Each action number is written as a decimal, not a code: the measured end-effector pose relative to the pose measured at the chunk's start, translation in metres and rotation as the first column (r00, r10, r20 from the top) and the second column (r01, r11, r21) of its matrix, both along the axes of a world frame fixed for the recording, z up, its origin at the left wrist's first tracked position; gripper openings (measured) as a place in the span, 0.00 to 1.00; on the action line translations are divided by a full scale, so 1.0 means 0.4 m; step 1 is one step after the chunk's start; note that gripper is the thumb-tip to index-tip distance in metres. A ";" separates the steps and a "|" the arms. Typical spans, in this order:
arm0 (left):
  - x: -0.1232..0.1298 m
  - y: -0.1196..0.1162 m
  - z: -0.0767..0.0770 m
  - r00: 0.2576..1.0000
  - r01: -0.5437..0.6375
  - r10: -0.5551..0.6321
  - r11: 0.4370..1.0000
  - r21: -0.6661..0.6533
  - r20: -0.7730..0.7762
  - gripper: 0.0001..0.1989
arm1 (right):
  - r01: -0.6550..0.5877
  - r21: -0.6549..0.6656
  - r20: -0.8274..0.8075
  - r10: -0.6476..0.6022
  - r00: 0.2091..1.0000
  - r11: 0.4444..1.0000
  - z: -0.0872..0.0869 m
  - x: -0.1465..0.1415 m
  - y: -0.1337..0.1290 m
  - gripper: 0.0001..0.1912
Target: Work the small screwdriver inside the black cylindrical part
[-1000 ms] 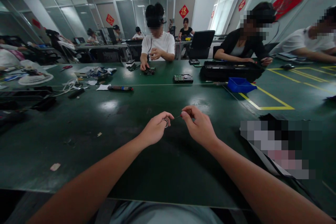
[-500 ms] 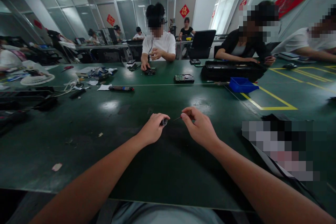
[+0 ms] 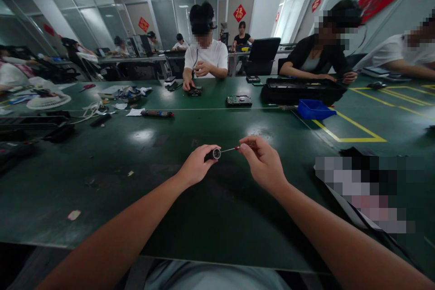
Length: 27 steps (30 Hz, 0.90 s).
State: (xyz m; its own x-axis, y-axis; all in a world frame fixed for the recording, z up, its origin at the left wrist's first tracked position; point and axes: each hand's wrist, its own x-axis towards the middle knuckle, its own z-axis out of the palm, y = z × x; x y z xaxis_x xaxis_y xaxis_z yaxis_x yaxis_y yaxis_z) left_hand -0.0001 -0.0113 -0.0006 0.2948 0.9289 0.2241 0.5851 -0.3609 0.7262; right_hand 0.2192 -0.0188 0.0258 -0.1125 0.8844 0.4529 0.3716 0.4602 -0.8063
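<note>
My left hand (image 3: 196, 164) is closed round a small black cylinder (image 3: 216, 153) whose round, silvery-rimmed end faces right. My right hand (image 3: 263, 161) pinches a thin screwdriver (image 3: 237, 148) with a red part by its fingertips. The metal shaft points left, and its tip is at the rim of the cylinder's end; whether it touches cannot be made out. Both hands are above the green table (image 3: 210, 217).
Across the table, a person handles a dark device (image 3: 194, 91). A hard drive (image 3: 239, 100), a black casing (image 3: 302, 92) and a blue tray (image 3: 315, 109) lie farther back. A dark tool (image 3: 158, 113) lies left, a partly blurred item (image 3: 346, 204) right.
The cylinder's open end has turned more toward the camera. My right hand has shifted slightly right, and the screwdriver shaft now lies closer to level, with its tip at the cylinder.
</note>
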 end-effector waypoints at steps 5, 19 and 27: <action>-0.003 0.004 -0.010 1.000 0.009 -0.009 0.999 0.032 -0.002 0.18 | -0.022 -0.005 0.008 0.022 1.000 1.000 -0.011 -0.003 0.007 0.11; -0.011 0.007 -0.014 1.000 -0.004 0.004 0.998 0.055 0.004 0.20 | 0.108 0.096 0.218 -0.126 0.968 0.990 0.011 -0.002 -0.002 0.17; -0.010 0.004 -0.010 1.000 -0.012 0.012 0.999 0.049 -0.010 0.21 | 0.022 0.101 0.222 -0.044 0.974 0.995 0.007 -0.001 -0.003 0.10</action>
